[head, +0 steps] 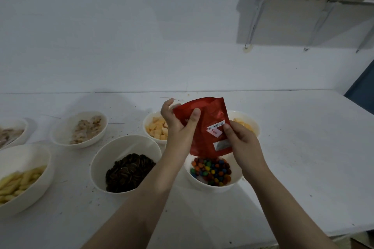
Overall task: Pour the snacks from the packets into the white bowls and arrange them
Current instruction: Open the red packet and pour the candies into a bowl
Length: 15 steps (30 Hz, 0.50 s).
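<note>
Both hands hold a red foil packet [204, 125] upside down, its mouth just above a white bowl [204, 184] of coloured candies [211, 169]. My left hand [180, 125] pinches the packet's upper left edge with thumb and fingers. My right hand [241, 139] grips its right side by the barcode label. No candy is visible falling.
Other white bowls stand on the white table [303, 147]: dark seeds [129, 172], orange cubes [156, 128], an orange snack behind the packet [245, 125], pale pieces [87, 128], yellow sticks [19, 180], and one at the far left edge [10, 133]. The wall is close behind.
</note>
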Motion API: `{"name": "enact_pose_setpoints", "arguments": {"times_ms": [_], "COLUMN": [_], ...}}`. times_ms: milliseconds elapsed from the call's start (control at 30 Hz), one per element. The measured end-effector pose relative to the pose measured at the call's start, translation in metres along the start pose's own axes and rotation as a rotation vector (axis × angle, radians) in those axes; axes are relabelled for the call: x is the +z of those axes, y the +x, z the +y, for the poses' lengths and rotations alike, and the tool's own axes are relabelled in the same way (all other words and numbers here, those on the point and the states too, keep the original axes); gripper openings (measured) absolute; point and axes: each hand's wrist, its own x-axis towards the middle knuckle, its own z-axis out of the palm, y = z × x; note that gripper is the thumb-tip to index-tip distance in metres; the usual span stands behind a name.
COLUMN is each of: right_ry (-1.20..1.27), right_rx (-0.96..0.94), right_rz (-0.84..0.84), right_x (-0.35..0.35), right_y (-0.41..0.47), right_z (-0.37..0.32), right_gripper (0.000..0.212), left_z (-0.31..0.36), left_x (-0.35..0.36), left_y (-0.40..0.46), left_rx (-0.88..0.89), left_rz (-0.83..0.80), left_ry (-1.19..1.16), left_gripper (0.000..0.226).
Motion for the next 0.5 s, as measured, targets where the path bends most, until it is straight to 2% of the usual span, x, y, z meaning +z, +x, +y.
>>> {"name": "enact_pose_setpoints", "arguments": {"times_ms": [33, 67, 133, 200, 400, 500], "right_ry": [0.007, 0.017, 0.084, 0.183, 0.365, 0.369], "right_rx": [0.010, 0.017, 0.029, 0.028, 0.028, 0.039], "right_rz": [0.007, 0.029, 0.111, 0.168, 0.170, 0.112], "right_x": [0.000, 0.000, 0.001, -0.001, -0.011, -0.017], "right_y": [-0.002, -0.005, -0.011, -0.013, -0.008, -0.006], "right_z": [0.001, 0.004, 0.006, 0.004, -0.013, -0.012], "right_gripper": [0.025, 0.025, 0.027, 0.040, 0.037, 0.033], "left_z": [0.001, 0.002, 0.002, 0.003, 0.009, 0.009], "left_x": [0.003, 0.005, 0.008, 0.012, 0.019, 0.017], "left_y": [-0.002, -0.003, -0.001, 0.001, 0.005, 0.008], "left_rx": [-0.094, -0.116, -0.071, -0.037, -0.027, -0.035], "left_rz": [-0.034, -0.071, -0.150, -0.204, -0.240, -0.227], "left_ry": [-0.113, -0.132, -0.087, -0.053, 0.004, 0.028], "left_gripper": [0.068, 0.065, 0.044, 0.033, 0.027, 0.035]}}
